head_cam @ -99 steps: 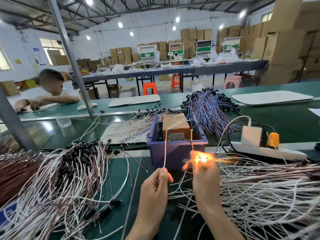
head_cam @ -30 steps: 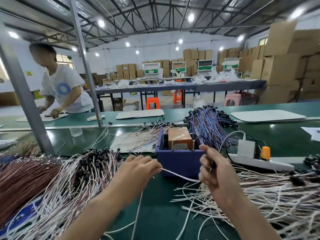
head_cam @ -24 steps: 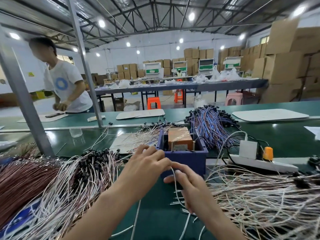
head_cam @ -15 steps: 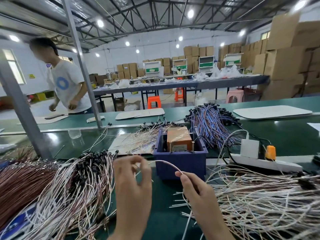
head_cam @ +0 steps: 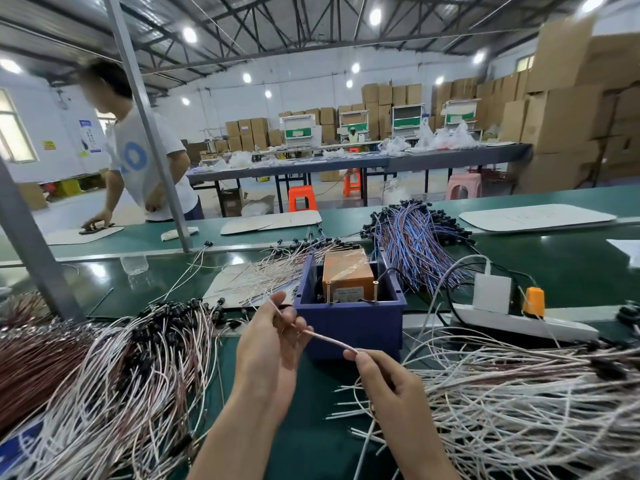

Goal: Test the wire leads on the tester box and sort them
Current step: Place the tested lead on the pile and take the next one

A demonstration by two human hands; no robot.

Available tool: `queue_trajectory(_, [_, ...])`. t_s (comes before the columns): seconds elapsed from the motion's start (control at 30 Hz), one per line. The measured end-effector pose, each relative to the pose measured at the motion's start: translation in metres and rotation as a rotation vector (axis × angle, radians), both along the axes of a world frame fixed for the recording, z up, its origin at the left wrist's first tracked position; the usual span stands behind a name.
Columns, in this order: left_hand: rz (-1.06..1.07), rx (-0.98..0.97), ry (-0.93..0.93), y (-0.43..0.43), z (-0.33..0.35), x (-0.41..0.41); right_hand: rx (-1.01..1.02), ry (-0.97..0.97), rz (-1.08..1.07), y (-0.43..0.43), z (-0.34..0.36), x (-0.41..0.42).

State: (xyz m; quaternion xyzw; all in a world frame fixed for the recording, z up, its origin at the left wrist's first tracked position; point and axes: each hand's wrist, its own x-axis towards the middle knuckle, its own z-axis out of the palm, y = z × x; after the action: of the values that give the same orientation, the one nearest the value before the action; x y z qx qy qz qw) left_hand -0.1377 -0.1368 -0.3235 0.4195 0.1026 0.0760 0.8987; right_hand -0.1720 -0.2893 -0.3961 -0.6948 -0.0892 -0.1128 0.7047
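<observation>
An orange tester box (head_cam: 347,274) with two upright brass pins sits inside a blue bin (head_cam: 349,323) on the green bench. In front of the bin, a thin white wire lead (head_cam: 330,340) stretches between both hands. My left hand (head_cam: 273,344) pinches its left end, fingers curled. My right hand (head_cam: 384,379) pinches the right end between thumb and forefinger. A big heap of white leads (head_cam: 512,403) lies to the right. To the left spreads a pile of white leads with black ends (head_cam: 138,368).
Brown wires (head_cam: 31,351) lie far left, and blue-and-red leads (head_cam: 415,240) behind the bin. A white power strip (head_cam: 526,323) with an orange plug sits right of the bin. A grey steel post (head_cam: 31,244) rises at left. A person stands across the bench (head_cam: 145,161).
The wire, bowed upward between my hands half a second ago, is now pulled nearly straight. My left hand has risen toward the bin's left corner. The person opposite turned away.
</observation>
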Motion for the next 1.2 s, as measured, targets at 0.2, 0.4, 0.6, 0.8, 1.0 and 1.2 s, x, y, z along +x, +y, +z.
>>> queue_trajectory(0.2, [0.133,0.164,-0.179,-0.002,-0.027,-0.006,0.132,0.119,0.031,0.001,0.003,0.003])
queue_trajectory(0.4, [0.117,0.137,-0.186,0.004,-0.042,-0.009,0.054,0.073,-0.021,0.004,0.006,0.0])
queue_trajectory(0.6, [0.019,0.05,-0.197,0.008,-0.044,-0.011,-0.074,-0.015,-0.15,0.005,-0.001,0.0])
queue_trajectory(0.8, [-0.071,0.028,-0.225,0.01,-0.047,-0.008,-0.199,-0.096,-0.276,0.006,-0.008,0.002])
queue_trajectory(1.0, [-0.147,0.344,-0.237,0.0,-0.05,-0.01,-0.107,-0.029,-0.268,0.004,-0.01,0.003])
queue_trajectory(1.2, [-0.215,0.732,-0.282,-0.023,-0.053,-0.025,-0.132,0.005,-0.291,0.008,-0.015,0.006])
